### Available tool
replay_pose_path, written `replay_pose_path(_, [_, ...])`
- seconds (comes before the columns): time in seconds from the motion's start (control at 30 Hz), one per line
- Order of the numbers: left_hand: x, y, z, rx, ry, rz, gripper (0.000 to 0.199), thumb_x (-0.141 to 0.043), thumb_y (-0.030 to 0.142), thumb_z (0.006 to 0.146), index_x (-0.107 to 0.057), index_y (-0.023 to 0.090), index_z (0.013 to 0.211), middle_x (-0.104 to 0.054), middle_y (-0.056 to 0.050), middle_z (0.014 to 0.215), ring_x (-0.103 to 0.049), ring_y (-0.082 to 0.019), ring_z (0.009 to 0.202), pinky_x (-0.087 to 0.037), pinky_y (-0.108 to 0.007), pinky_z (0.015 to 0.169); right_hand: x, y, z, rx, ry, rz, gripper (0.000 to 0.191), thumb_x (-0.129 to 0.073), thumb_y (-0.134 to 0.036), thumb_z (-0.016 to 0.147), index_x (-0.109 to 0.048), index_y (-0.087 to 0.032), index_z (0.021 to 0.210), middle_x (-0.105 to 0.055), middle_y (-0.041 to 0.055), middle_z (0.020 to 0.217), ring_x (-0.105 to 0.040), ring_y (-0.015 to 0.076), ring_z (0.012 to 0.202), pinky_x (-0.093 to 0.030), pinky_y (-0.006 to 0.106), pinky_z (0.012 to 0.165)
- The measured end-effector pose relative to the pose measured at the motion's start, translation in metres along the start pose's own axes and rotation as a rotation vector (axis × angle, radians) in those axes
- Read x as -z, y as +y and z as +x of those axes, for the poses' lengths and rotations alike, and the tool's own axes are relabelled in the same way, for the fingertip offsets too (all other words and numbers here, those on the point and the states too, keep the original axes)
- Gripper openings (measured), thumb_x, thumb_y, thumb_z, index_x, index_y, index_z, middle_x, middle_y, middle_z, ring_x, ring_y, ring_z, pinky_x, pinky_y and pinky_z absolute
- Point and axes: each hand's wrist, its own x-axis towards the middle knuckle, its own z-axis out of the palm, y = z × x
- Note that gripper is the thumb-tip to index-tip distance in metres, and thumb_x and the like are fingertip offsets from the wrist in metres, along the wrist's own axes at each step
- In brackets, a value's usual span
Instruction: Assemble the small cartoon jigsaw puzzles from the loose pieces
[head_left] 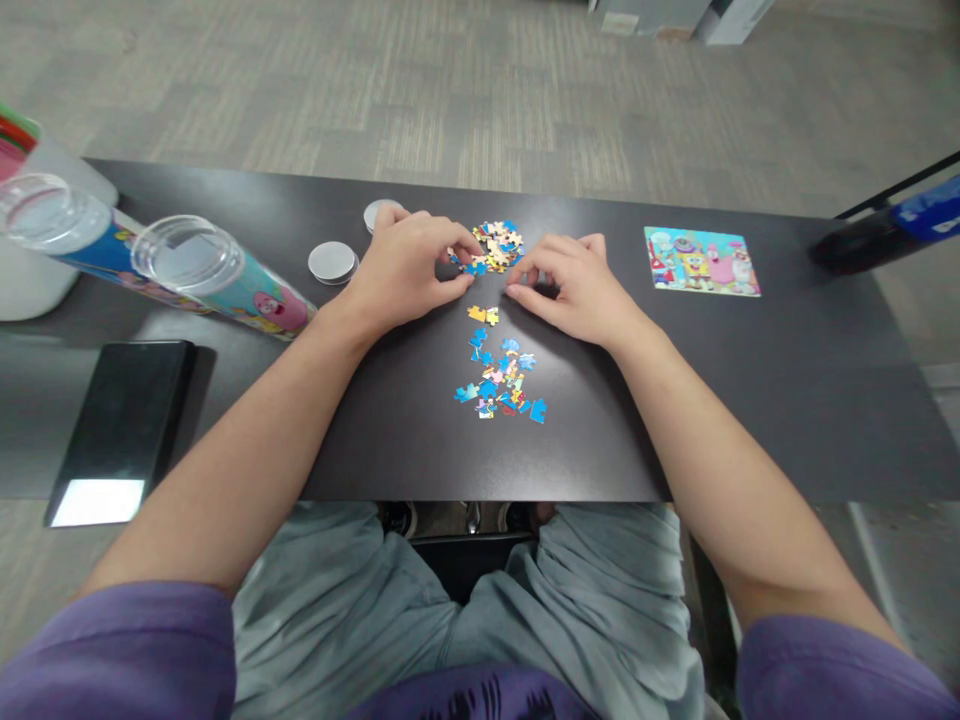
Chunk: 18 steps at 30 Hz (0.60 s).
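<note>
Purple sleeves nearest, grey trousers between them. On dark surface, near puzzle pieces scattered between forearms; yellow pieces beyond, just short of hands. Right hand curled, tips almost meeting, grip unclear. Left hand loosely parted, tips at edge of far pile between hands.

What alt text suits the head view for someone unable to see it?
A person's left hand and right hand flank a pile of jigsaw pieces on a dark table, with loose pieces nearer the body. A cartoon card lies to the right, printed tubes to the left.
</note>
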Motion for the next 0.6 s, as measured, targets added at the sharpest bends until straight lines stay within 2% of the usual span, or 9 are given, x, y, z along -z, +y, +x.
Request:
replay_pose_path(0.2, [0.0013,0.0024,0.0001,-0.027,-0.012,-0.005,0.031,-0.084,0.034,0.103,-0.089,0.039,0.133,-0.095,0.000,0.130,-0.083,-0.033,0.116,-0.047,-0.064,0.129,-0.0026,-0.0041,-0.0018,0.097,-0.097,0.070,0.021,-0.088,-0.052,0.115,-0.092,-0.035,0.127,-0.085,0.0067,0.127,-0.079,0.0380,0.122,-0.040,0.061,0.123])
replay_pose_path(0.47, [0.0024,0.0052,-0.0002,-0.037,-0.041,-0.004,0.028,-0.086,0.036,0.103,-0.088,0.039,0.131,-0.096,-0.001,0.129,-0.084,-0.034,0.120,-0.046,-0.065,0.132,0.0039,-0.0002,-0.0026,0.121,-0.174,0.083,0.025,-0.090,-0.059,0.113,-0.092,-0.035,0.121,-0.083,0.0063,0.125,-0.076,0.0365,0.120,-0.041,0.060,0.125])
replay_pose_path(0.6, [0.0014,0.0083,-0.0002,-0.043,-0.037,-0.032,0.033,-0.086,0.039,0.103,-0.088,0.040,0.136,-0.096,-0.001,0.127,-0.084,-0.033,0.118,-0.051,-0.062,0.129,0.0069,0.0045,-0.0023,0.029,-0.068,0.047,0.035,-0.082,-0.067,0.119,-0.089,-0.035,0.128,-0.082,0.0091,0.125,-0.074,0.0381,0.115,-0.047,0.061,0.121])
